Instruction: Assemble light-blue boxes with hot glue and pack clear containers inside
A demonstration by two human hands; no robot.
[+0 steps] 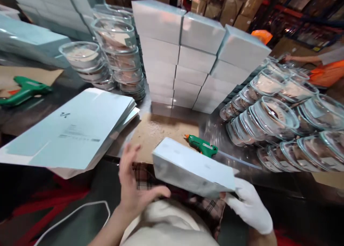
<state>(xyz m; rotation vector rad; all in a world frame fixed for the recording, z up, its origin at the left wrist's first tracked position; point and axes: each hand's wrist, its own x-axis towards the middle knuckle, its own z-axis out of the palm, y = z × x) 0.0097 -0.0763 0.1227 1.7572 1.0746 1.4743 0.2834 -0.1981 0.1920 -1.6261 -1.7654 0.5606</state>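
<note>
My right hand (249, 205), in a white glove, grips the right end of a long white box (193, 163) held above the table's front edge. Bare and open, my left hand (134, 183) is beside the box's left end, fingers spread and thumb out, not touching it. Behind the box, a green glue gun (202, 145) with an orange tip lies partly on a brown cardboard sheet (150, 129). Left of my left hand lies a stack of flat white printed box blanks (80, 128), overhanging the table edge.
White boxes (197, 61) are stacked high at the back centre. Stacked clear round tubs stand to the left (118, 56) and right (268, 120). Another green glue gun (25, 90) lies at far left. A person's arm and orange clothing (328, 72) show at far right.
</note>
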